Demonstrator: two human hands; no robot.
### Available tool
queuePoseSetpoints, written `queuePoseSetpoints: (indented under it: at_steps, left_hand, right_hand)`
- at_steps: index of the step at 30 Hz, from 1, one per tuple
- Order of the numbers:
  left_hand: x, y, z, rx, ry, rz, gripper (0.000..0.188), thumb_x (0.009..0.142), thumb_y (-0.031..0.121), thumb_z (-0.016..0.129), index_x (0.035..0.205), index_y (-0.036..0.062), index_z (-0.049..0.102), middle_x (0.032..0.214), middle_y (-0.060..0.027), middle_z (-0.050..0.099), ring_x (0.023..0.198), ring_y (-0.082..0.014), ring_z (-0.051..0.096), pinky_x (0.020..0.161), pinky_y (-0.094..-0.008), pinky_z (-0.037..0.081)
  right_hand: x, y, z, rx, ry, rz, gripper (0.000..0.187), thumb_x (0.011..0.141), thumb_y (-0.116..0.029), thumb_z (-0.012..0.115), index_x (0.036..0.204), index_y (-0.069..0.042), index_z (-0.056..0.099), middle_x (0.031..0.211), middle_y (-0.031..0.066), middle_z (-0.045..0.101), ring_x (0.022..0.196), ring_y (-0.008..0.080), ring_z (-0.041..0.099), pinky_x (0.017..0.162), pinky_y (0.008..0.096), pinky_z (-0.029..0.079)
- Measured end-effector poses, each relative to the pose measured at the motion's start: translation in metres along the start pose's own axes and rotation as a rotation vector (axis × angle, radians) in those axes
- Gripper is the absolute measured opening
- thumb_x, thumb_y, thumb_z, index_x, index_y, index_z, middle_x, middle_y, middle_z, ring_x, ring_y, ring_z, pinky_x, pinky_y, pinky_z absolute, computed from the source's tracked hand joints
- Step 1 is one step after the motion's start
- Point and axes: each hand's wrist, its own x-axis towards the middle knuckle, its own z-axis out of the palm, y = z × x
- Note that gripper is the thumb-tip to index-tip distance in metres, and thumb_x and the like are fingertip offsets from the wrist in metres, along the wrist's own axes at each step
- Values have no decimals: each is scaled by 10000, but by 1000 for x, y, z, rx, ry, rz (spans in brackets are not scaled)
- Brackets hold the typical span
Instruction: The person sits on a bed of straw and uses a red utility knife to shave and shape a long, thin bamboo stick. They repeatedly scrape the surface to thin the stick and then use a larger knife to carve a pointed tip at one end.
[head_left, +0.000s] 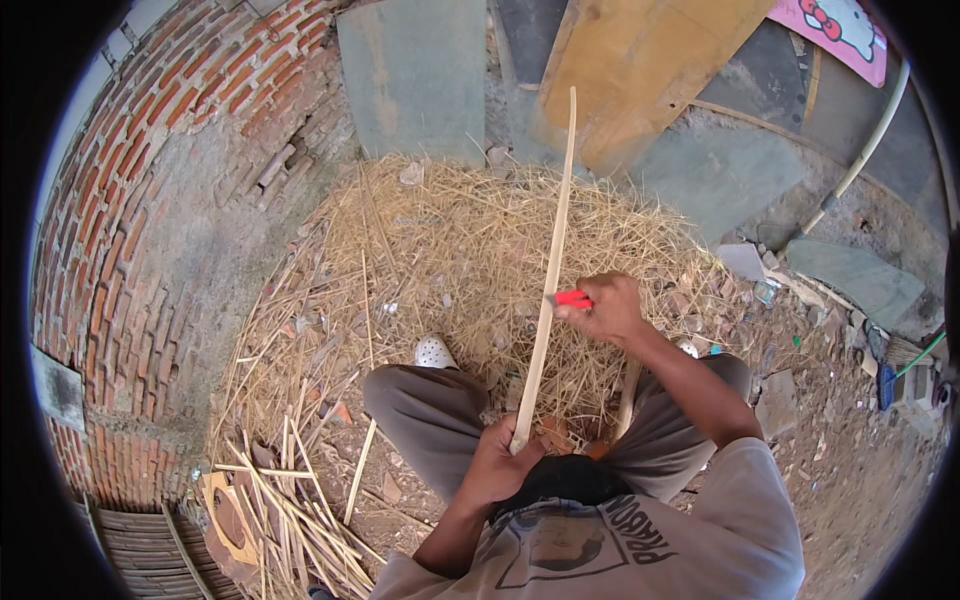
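A long pale strip, which looks like split bamboo [552, 275], slants up and away from my lap, its thin far tip reaching toward the boards. Close to my body, my left hand [497, 463] is wrapped round its near end. Further along, my right hand [610, 308] grips a red-handled utility knife [573, 299]. The knife's short blade meets the strip near its middle, from the right side. Fingers of both hands are closed.
Straw-like shavings [470, 240] cover the ground ahead. Several cut strips [290, 510] lie in a heap at lower left. A brick wall [130, 250] rises on the left; grey and tan boards [630, 70] lean at the back. A pale pipe [870, 150] stands at right.
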Motion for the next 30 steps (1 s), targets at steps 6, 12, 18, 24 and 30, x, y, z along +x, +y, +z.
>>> queuePoseSetpoints:
  at_steps: [6, 12, 18, 24, 30]
  left_hand:
    - [-11, 27, 11, 95, -4, -27, 68, 892, 22, 617, 918, 40, 558, 737, 64, 481, 668, -26, 421, 579, -212, 361]
    - [-47, 18, -4, 164, -130, -142, 118, 884, 58, 654, 988, 35, 604, 762, 52, 540, 678, -22, 450, 596, -207, 388]
    - [-54, 0, -20, 300, -193, -108, 210, 878, 76, 672, 1073, 17, 623, 783, 22, 592, 698, -39, 506, 627, -214, 432]
    - [-20, -11, -36, 891, -60, 83, 560, 778, 233, 776, 1227, 12, 524, 950, -144, 633, 842, -225, 615, 764, -342, 492]
    - [31, 48, -47, 1112, 290, 712, 649, 722, 264, 800, 1241, 11, 503, 1297, -204, 524, 1213, -394, 486, 1017, -483, 371]
  right_hand:
    - [13, 27, -4, -14, -73, 356, 646, 832, -696, 543, 623, -93, 645, 471, 81, 532, 445, 270, 569, 449, 389, 445]
    - [34, 104, -45, 119, 309, 648, 696, 901, -661, 467, 606, -45, 597, 469, 73, 477, 451, 220, 517, 525, 414, 470]
    - [43, 81, -88, 1164, 416, 876, 388, 953, -415, 571, 839, -44, 579, 498, -69, 327, 403, 44, 290, 397, 212, 226]
    - [40, 90, -100, 1278, 462, 799, 253, 939, -276, 634, 829, -52, 590, 525, -73, 359, 406, 46, 301, 393, 225, 225]
    - [41, 85, -91, 686, 201, 467, 247, 973, -284, 592, 900, -53, 634, 631, -37, 484, 549, 63, 442, 490, 239, 353]
